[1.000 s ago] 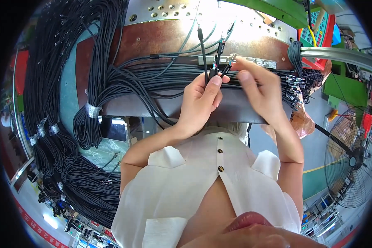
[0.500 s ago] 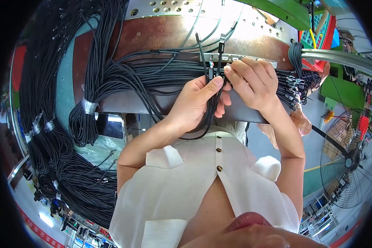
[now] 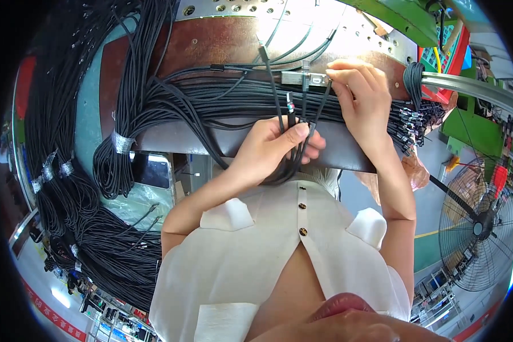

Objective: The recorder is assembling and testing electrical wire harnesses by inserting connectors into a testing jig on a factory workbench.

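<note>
Left hand (image 3: 279, 145) grips black cables (image 3: 295, 122); right hand (image 3: 362, 94) pinches a grey connector block (image 3: 302, 78).

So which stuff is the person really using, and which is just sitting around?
In use: left hand gripping a few black cables; right hand at the small metal connector block.

Lying about: taped cable bundles, floor fan, green machine.

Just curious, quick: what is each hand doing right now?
Left hand: closed, holding a few thin black cables.
Right hand: fingers pinched on a small metal connector block.
</note>
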### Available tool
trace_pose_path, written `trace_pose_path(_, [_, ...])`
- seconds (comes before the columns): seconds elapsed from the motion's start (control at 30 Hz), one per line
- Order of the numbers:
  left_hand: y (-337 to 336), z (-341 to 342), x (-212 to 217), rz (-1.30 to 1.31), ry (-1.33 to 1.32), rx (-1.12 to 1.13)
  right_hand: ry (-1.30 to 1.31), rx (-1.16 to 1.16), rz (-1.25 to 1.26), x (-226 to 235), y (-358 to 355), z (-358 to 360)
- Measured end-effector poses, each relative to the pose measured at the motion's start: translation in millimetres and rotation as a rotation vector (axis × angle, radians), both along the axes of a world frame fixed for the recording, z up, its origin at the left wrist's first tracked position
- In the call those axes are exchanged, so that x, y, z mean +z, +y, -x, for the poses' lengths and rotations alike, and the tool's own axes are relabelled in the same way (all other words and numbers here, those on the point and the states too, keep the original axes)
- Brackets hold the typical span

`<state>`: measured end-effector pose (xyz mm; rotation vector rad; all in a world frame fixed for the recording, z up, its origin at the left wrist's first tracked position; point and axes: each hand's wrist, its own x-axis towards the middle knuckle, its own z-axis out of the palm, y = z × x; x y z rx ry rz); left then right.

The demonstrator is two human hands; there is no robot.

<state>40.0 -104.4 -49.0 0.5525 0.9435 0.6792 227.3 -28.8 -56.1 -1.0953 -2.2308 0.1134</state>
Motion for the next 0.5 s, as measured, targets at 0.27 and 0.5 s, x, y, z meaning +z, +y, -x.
trace_pose_path(0.27, [3.3,5.4,3.1,-0.112,-0.128,0.053,0.117,-0.009,0.386,-10.0,6.5,2.3])
trace_pose_path(0.5, [6.5,-6.1,6.9,-0.257,0.026,-0.067,0.77,0.073,0.999,27.0,-1.5,4.2])
